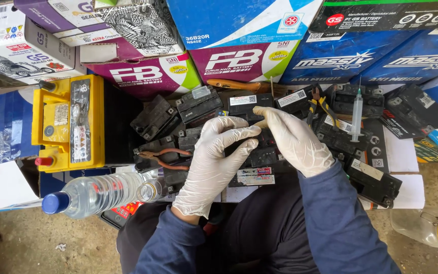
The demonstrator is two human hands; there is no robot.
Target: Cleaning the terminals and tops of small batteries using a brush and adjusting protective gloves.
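While the left hand (pixel 214 162) in a white glove lies open on a small black motorcycle battery (pixel 252 152) to steady it, the right hand (pixel 292 139) curls closed on its top, beside yellow-handled pliers (pixel 323 106).

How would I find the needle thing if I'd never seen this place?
Start at the big yellow battery and go across the pile of small black batteries, past the right hand. The syringe stands upright there, point up: the only clear, thin tube among dark blocks.

Head view, steeply downward, close
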